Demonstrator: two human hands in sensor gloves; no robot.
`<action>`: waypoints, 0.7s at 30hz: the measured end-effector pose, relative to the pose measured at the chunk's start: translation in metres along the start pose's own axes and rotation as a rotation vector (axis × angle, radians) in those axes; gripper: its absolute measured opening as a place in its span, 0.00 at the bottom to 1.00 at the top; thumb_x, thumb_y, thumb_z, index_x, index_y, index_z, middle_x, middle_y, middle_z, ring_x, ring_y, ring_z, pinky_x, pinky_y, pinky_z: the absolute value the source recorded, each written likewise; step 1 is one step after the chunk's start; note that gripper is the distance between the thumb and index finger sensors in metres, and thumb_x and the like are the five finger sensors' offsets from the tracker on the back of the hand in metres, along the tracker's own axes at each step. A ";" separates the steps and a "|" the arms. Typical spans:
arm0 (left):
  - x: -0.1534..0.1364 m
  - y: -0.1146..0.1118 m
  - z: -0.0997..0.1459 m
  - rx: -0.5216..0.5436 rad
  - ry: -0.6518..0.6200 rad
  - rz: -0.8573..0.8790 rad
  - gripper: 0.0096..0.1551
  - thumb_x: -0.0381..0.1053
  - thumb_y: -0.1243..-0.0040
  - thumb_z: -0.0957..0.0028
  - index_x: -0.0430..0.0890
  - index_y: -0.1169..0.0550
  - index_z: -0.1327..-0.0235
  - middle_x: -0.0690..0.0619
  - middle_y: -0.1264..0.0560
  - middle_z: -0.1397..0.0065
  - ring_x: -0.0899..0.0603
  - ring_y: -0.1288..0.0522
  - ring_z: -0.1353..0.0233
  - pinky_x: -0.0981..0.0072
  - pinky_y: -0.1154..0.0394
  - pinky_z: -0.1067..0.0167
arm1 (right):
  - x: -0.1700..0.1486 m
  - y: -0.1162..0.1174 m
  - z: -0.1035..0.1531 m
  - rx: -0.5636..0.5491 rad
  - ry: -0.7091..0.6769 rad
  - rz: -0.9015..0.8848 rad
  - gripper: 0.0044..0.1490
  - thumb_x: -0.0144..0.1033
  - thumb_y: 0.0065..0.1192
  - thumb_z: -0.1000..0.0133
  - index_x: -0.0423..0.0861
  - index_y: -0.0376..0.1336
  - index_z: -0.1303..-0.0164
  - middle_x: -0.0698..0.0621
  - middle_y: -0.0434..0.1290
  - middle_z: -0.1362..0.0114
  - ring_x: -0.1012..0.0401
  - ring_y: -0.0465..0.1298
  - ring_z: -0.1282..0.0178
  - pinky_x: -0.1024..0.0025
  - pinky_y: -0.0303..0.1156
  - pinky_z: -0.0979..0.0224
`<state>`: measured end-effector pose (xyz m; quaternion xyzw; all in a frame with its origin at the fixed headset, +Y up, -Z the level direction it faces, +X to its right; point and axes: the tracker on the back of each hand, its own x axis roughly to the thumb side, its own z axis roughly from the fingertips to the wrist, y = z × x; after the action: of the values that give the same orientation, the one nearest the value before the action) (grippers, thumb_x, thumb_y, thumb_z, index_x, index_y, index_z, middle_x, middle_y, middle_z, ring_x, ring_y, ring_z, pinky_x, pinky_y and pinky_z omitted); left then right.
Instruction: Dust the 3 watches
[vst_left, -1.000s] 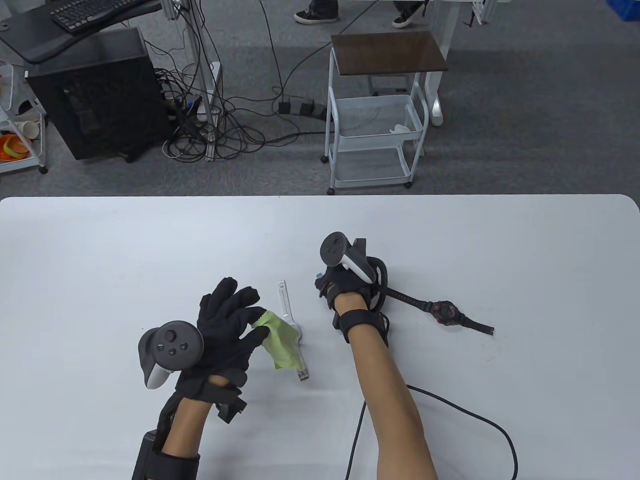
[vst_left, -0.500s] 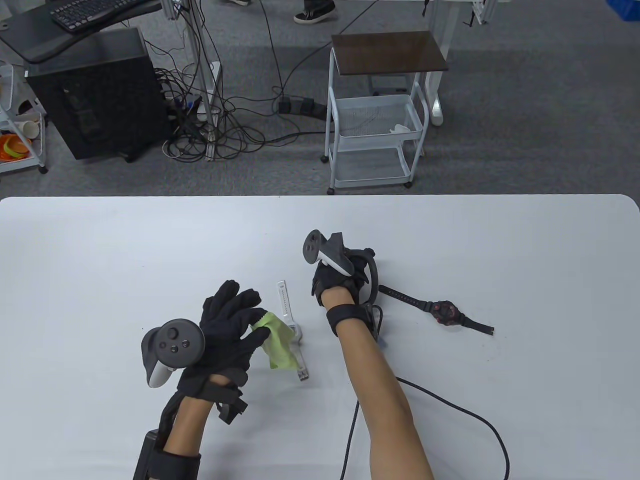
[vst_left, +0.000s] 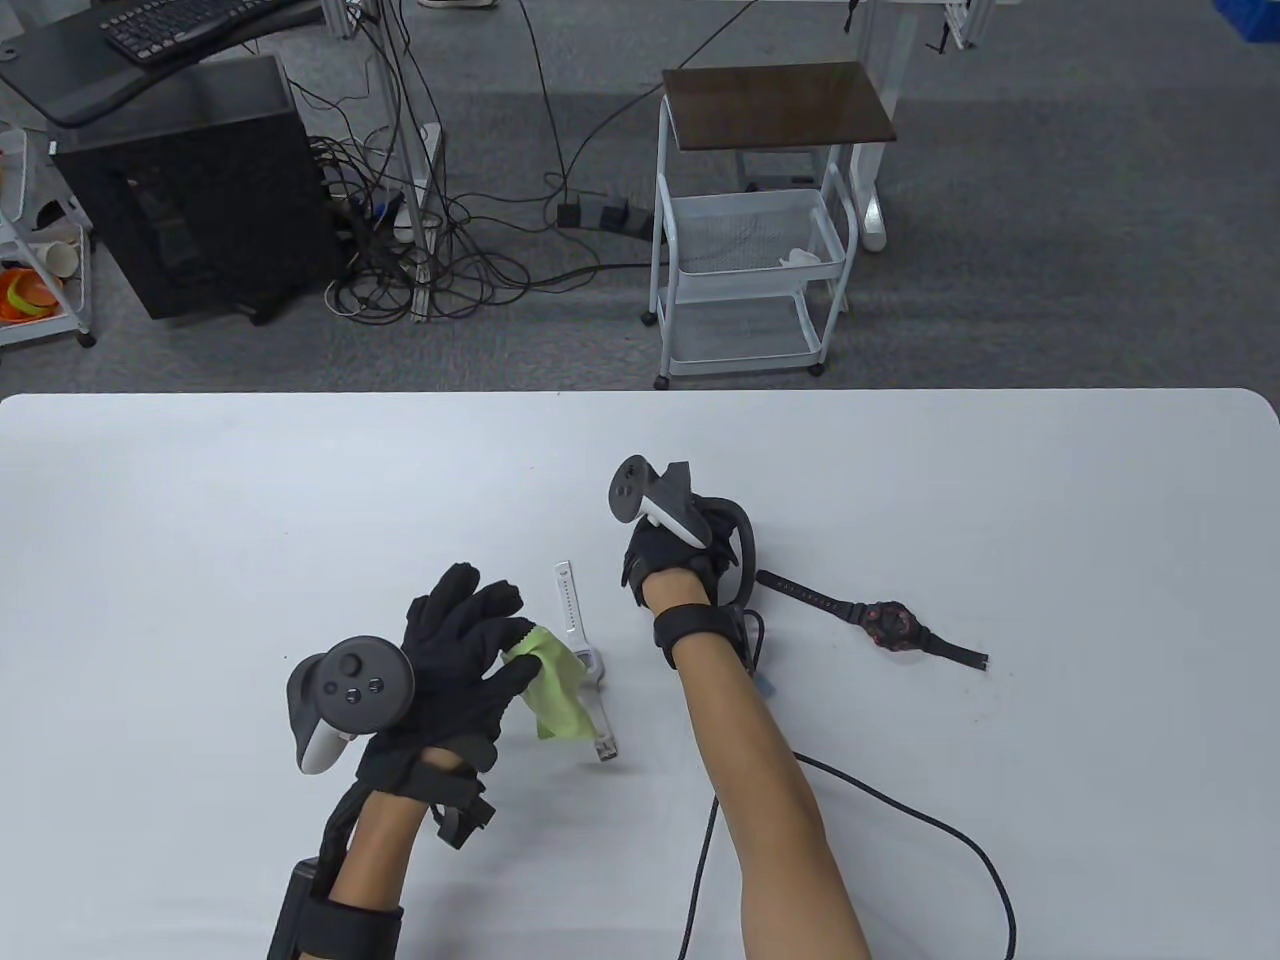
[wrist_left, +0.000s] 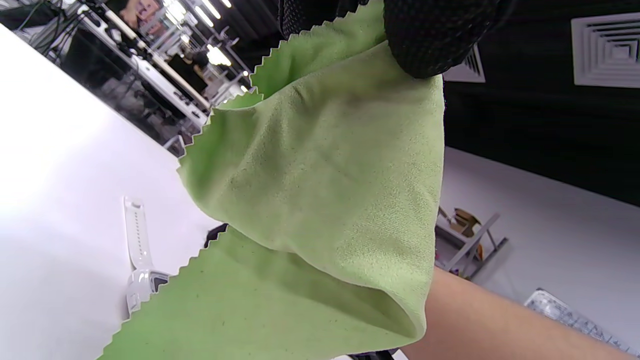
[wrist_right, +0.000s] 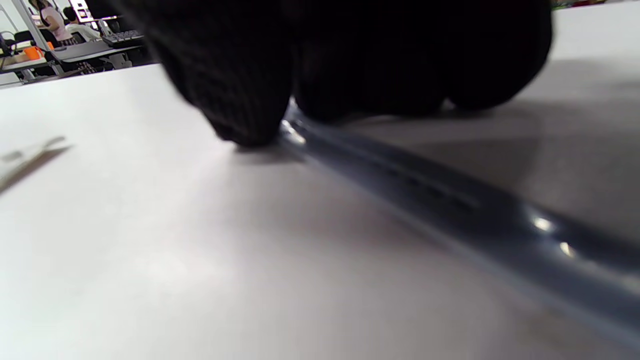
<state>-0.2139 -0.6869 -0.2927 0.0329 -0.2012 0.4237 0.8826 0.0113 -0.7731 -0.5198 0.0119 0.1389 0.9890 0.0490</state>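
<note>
My left hand (vst_left: 490, 640) hovers over the table and pinches a green cloth (vst_left: 558, 695) between thumb and forefinger; the cloth (wrist_left: 325, 175) fills the left wrist view. A white watch (vst_left: 569, 610) lies flat just right of that hand, its case partly under the cloth, and the white watch (wrist_left: 137, 240) shows below the cloth's edge. My right hand (vst_left: 665, 565) is curled down on the table, its fingertips (wrist_right: 240, 110) gripping the end of a grey-blue watch strap (wrist_right: 450, 200). A black and red watch (vst_left: 888, 625) lies to its right, untouched.
A black cable (vst_left: 900, 810) loops over the table (vst_left: 200, 500) beside my right forearm. Beyond the far edge stand a white wire cart (vst_left: 750, 270) and a black computer case (vst_left: 190, 190) with tangled cables.
My right hand has shifted a little to the left and rolled, uncovering the black watch's strap end. The left hand and cloth have barely moved.
</note>
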 end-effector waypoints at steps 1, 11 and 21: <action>0.000 0.000 0.000 -0.002 0.000 -0.001 0.25 0.58 0.42 0.41 0.51 0.27 0.34 0.50 0.44 0.15 0.33 0.61 0.13 0.26 0.64 0.26 | -0.001 0.000 0.000 0.004 0.002 -0.009 0.29 0.45 0.75 0.62 0.42 0.72 0.54 0.35 0.76 0.47 0.39 0.74 0.52 0.25 0.48 0.32; -0.001 -0.001 0.000 -0.007 0.005 -0.001 0.25 0.58 0.42 0.41 0.51 0.27 0.34 0.50 0.44 0.15 0.33 0.61 0.13 0.26 0.64 0.27 | -0.008 0.000 -0.003 0.006 0.013 -0.056 0.24 0.45 0.75 0.62 0.46 0.74 0.61 0.38 0.78 0.51 0.40 0.74 0.55 0.28 0.51 0.31; -0.003 -0.002 0.000 -0.016 0.015 -0.002 0.25 0.58 0.42 0.41 0.51 0.27 0.34 0.50 0.43 0.15 0.33 0.60 0.13 0.26 0.64 0.27 | -0.009 0.003 -0.006 -0.004 -0.005 -0.052 0.21 0.46 0.76 0.64 0.49 0.78 0.65 0.39 0.81 0.57 0.44 0.79 0.61 0.31 0.56 0.32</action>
<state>-0.2138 -0.6899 -0.2939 0.0226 -0.1978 0.4214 0.8848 0.0198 -0.7788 -0.5252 0.0104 0.1371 0.9876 0.0752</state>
